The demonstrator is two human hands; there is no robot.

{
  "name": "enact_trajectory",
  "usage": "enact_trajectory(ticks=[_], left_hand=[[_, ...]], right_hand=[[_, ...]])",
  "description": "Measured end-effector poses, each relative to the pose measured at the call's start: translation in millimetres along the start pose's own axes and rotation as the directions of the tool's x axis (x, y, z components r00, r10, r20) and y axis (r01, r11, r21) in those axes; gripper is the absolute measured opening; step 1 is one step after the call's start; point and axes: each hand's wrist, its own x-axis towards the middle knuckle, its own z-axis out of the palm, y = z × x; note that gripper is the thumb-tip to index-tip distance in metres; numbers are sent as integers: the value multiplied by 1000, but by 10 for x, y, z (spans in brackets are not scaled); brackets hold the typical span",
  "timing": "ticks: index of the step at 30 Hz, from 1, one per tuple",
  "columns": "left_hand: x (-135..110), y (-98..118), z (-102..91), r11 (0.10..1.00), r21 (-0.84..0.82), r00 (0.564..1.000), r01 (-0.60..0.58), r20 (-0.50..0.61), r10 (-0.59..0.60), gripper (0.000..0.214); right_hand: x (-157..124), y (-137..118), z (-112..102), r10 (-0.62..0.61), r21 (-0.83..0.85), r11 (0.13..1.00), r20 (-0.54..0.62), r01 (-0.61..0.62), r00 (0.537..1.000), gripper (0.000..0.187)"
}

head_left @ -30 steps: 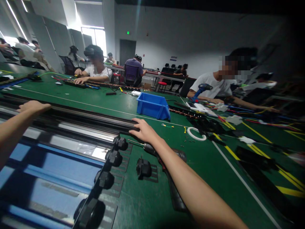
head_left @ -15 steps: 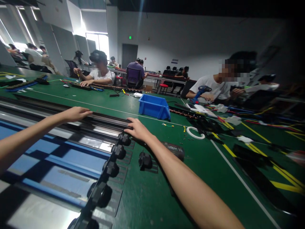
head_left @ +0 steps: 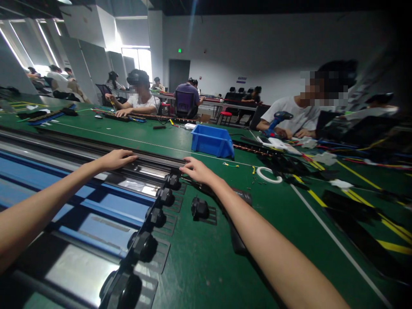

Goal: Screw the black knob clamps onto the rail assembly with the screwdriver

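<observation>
Long dark metal rails lie side by side at the left, and the farthest rail [head_left: 161,160] runs under both hands. My left hand [head_left: 118,159] rests palm down on it, fingers stretched toward the right. At the rail's right end, my right hand [head_left: 201,171] has its thumb and fingers around the tip. Nearer me is a panel with blue strips [head_left: 120,206]; a row of black knob-like caps [head_left: 141,246] lines its right edge. One loose black cap [head_left: 199,208] with a slotted plate sits on the green table. A dark power tool [head_left: 243,196] is partly hidden under my right forearm.
Beyond the rails stands a blue bin [head_left: 212,140]. A white ring [head_left: 268,175], small screws and a yellow-green wire [head_left: 231,165] lie to its right. Wires and dark strips cover the far right. Across the table, a person sits near a blue drill [head_left: 277,122]; another works farther left.
Both hands have shifted slightly to the right, and the far rail's end appears to have moved with them. The whole view has shifted a little.
</observation>
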Motion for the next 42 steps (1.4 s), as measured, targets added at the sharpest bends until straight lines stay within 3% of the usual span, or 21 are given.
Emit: enact_trajectory(ticks=[8,19,26,31,34,38,40,42], left_hand=[[-25,19,-12,999,29,999,45,-7,-45,71],[-47,-13,-5,998,9,998,65,-18,-65,74],[-12,-14,-7,993,27,992,118,41,-119,76],[-14,28,-22,992,17,991,126,39,-127,80],[-24,58,-41,990,8,989,141,46,-141,80],[-30,55,-50,994,6,993,109,40,-109,80],[-25,43,-47,995,10,993,104,54,-104,79],[-16,34,-45,991,4,991,130,40,-130,78]], right_hand=[[10,-32,-6,-65,-30,997,49,66,997,35],[-3,-66,7,-77,-38,996,7,77,997,27],[-4,-63,-9,-85,-22,996,30,86,996,33],[-4,-49,22,-56,-30,998,-15,56,998,33],[3,-73,-2,-80,-54,996,-124,74,989,35],[29,-298,-123,-122,-75,992,-362,102,924,35],[-1,-588,-185,-125,-59,992,-429,111,895,36],[-106,-1018,-207,-130,-17,991,-416,135,900,39]])
